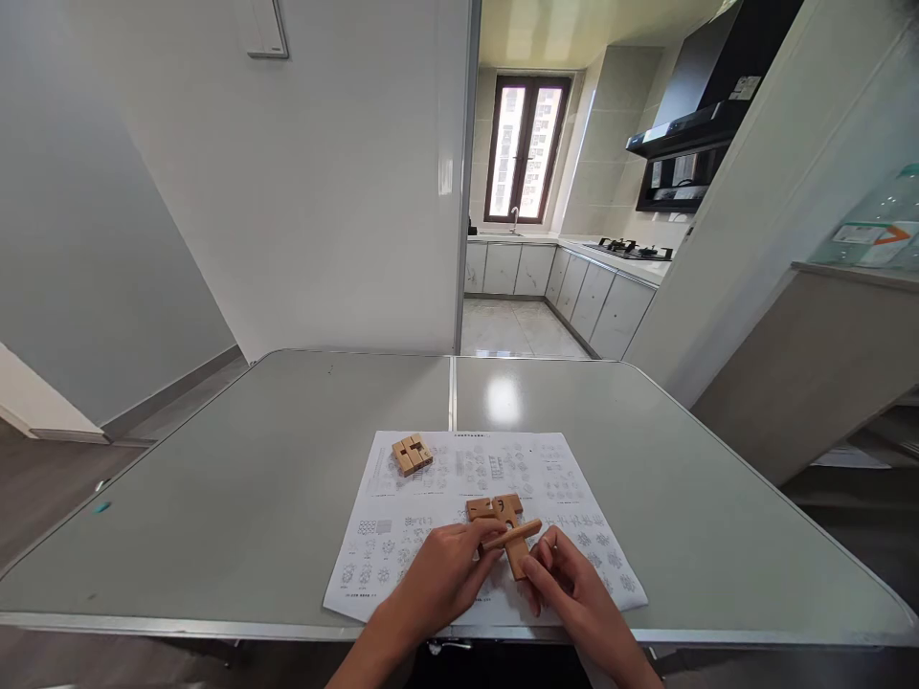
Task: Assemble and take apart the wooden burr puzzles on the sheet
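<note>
Head view: you sit or stand at a grey-green bench (215, 498), both bare hands over a printed sheet near its close edge.
Left hand (443, 566): your fingers (485, 528) are clamped on one end of a slim wooden bar, thumb below and index finger above.
Wooden bar (527, 531): slants up to the right, its free end crossing over the long wooden block.
Right hand (571, 579): your thumb and fingers (540, 578) are closed on the near end of the long wooden block; the other fingertips curl inward, partly hidden.
Long wooden block (517, 557): between your two hands, over the lower middle of the sheet; you cannot tell from here whether it touches the paper.
Notched wooden blocks (480, 510): at the far end of the long block, spreading left and right; whether they are joined to it is unclear.
Square wooden assembly (412, 455): lies flat on the sheet's upper left, well apart from your hands, with gaps showing in its top.
Printed sheet (574, 469): small line diagrams in rows, text too small to read; it spans the bench seam (452, 394).
Teal scrap (101, 507): near the bench's left edge.
Doorway beyond: kitchen with window (527, 148) and gas hob (630, 250).
</note>
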A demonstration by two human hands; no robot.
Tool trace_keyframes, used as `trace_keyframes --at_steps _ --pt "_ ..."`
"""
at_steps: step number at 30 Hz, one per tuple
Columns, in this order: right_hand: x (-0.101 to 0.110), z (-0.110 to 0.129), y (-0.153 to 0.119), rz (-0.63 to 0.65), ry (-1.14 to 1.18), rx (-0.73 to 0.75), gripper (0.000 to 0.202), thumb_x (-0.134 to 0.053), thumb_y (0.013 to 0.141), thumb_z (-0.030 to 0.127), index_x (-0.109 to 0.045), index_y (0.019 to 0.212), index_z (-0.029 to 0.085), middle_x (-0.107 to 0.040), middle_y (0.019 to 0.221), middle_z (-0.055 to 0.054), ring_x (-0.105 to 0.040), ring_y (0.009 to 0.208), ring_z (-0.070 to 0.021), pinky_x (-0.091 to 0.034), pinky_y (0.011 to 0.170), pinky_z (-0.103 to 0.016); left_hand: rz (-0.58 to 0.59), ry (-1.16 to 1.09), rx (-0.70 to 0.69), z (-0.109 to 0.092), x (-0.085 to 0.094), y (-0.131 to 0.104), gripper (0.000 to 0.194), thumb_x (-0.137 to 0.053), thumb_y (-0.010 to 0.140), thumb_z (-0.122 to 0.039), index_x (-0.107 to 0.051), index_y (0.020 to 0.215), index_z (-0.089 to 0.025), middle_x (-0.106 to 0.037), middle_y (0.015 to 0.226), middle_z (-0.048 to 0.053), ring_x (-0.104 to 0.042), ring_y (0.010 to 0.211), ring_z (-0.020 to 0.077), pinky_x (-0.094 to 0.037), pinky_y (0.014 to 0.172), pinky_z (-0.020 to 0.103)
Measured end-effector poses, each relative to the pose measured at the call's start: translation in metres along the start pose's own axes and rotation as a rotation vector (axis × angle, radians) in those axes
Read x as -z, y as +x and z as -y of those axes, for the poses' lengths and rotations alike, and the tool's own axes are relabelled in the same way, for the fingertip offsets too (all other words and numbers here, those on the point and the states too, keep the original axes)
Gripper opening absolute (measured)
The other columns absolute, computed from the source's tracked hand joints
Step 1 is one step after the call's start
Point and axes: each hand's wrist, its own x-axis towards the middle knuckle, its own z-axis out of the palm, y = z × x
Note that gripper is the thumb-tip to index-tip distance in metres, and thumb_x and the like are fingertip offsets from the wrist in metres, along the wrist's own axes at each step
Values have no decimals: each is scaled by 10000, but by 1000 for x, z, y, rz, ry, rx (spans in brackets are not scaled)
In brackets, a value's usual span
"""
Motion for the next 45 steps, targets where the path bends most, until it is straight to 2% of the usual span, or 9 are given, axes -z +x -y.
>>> trace_keyframes --at_steps 8,12,18,22,27,31,36,40,45 --pt "3 -2 -1 27 -51 -3 493 -621 958 592 -311 767 259 -395 734 66 -465 668 -129 -409 615 -253 8 -77 40 5 -1 -2 179 -519 1033 -223 -580 1199 -253 -780 1124 39 -758 1017 227 -577 881 324" --pt "4 -5 0 31 -53 -1 484 -611 969 581 -302 778 261 -427 748 64 -473 666 -128 -408 615 -254 36 -116 53 2 3 -1 218 -518 1030 -215 -613 1224 -243 -782 1136 44 -760 1010 222 -573 889 312" --pt "4 -5 0 20 -98 6 462 -603 972 577 -319 787 263 -471 764 53 -489 692 -144 -433 655 -275 86 -118 48 -2 7 1 335 -508 1044 -216 -597 1362 -268 -748 1266 41 -708 1162 228 -539 999 333" --pt "1 -3 0 -4 -154 35 453 -614 970 557 -328 778 263 -513 740 48 -504 663 -144 -433 641 -281 89 -63 22 1 4 0 333 -491 1046 -213 -604 1356 -254 -751 1252 61 -716 1133 241 -553 980 353" --pt "-2 1 -1 0 -218 45 410 -618 974 539 -385 793 255 -594 753 22 -520 657 -148 -443 643 -287 23 -54 -15 4 1 0 315 -463 1052 -202 -598 1333 -251 -756 1212 63 -725 1102 233 -574 952 358" --pt "-1 5 0 -24 -243 62 349 -585 992 534 -492 843 233 -625 786 0 -552 689 -159 -461 690 -299 -104 -92 23 6 -2 -1 319 -432 1067 -190 -561 1347 -273 -740 1224 44 -723 1087 208 -586 921 342" --pt "1 0 5 -182 -320 107 310 -604 973 534 -590 946 225 -660 903 -33 -611 805 -194 -494 750 -313 -286 -71 96 11 -6 -2 315 -422 1070 -195 -515 1360 -275 -728 1196 53 -732 1009 211 -606 849 356" --pt "2 -7 9 -283 -364 85 359 -601 952 547 -614 1110 225 -696 963 -57 -644 805 -208 -519 722 -316 -308 -38 78 13 -7 -2 312 -413 1069 -172 -508 1350 -269 -716 1204 61 -724 1043 214 -608 863 365" --pt "2 -8 18 -330 -467 144 437 -586 944 488 -589 1302 237 -614 1367 -126 -602 621 -138 -542 632 -322 -306 58 6 12 -8 -1 344 -408 1062 -137 -495 1369 -267 -714 1204 61 -718 1075 210 -612 896 367"
